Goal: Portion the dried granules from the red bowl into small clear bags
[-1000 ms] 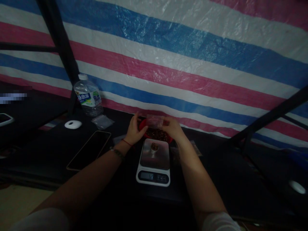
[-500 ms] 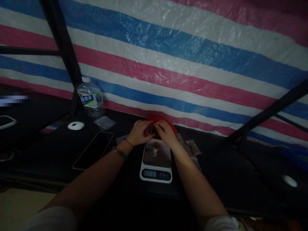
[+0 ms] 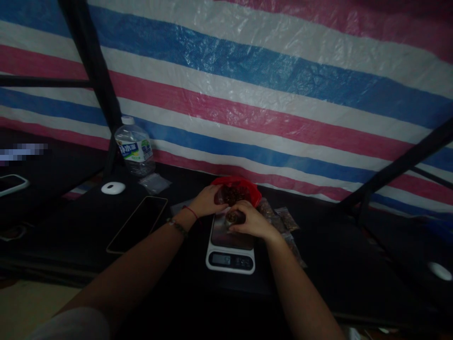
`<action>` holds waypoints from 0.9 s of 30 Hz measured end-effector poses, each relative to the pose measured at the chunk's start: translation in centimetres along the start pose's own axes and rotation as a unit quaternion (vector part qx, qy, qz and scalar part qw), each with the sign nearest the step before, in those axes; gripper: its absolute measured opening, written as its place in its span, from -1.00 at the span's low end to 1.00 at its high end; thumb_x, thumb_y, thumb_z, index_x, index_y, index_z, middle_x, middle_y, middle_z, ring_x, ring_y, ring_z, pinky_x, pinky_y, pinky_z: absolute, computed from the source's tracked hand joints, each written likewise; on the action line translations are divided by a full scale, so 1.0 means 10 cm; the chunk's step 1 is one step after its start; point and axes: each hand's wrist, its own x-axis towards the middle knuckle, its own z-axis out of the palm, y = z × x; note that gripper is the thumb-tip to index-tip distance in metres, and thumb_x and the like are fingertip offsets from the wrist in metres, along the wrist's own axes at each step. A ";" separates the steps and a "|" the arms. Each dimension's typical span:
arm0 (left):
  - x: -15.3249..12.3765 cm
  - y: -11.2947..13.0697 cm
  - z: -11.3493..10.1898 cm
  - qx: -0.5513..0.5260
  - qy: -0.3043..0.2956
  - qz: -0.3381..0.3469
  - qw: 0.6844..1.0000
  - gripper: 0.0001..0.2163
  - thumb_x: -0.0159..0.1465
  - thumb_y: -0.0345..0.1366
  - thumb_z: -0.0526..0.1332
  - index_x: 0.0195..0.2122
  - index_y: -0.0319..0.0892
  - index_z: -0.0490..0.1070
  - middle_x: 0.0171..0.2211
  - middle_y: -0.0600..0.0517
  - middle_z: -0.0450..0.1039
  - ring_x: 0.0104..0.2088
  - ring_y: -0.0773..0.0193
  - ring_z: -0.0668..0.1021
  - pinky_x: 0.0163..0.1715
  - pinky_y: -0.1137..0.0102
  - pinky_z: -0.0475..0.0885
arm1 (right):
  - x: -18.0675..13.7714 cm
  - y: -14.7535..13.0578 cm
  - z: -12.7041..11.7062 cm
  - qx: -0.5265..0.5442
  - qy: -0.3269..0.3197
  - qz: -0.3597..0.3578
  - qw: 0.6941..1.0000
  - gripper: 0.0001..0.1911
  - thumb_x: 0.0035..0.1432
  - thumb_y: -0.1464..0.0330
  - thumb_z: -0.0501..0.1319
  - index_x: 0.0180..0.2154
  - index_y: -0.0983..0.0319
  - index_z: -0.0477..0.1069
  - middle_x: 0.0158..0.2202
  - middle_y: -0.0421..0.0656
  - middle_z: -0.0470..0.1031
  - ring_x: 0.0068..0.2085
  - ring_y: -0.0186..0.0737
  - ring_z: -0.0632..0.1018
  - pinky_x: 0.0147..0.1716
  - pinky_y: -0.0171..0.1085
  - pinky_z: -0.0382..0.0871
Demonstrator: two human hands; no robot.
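A white kitchen scale with a metal plate sits between my forearms. On its plate is a small cup heaped with brown pieces. The thumb and fingers of my right hand are closed around this cup. My left hand is at the near left edge of a red plastic bowl or bag holding dark brown pieces. Its fingers are curled on something thin and see-through, which looks like a small plastic bag. The scale's display is lit, but its digits are too blurred to read.
Several small filled zip bags lie right of the scale. On the left are a dark phone, a white oval object, clear bags and a large plastic bottle. A black post stands before the striped sheet.
My right hand has come down from beside my left hand to the cup on the scale and closed around it. My left hand has stayed by the red container, whose contents now show more.
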 end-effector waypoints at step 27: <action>-0.07 0.30 -0.02 0.046 -0.022 0.021 0.998 -0.59 0.05 0.01 0.31 -0.17 -0.13 0.42 -0.31 -0.02 0.52 -0.28 0.10 0.56 -0.28 0.31 0.37 | 0.06 0.12 0.06 0.086 0.227 -0.015 0.970 -0.67 -0.04 0.37 0.36 -0.17 0.18 0.45 -0.17 -0.12 0.46 -0.12 -0.17 0.50 -0.10 -0.20 0.42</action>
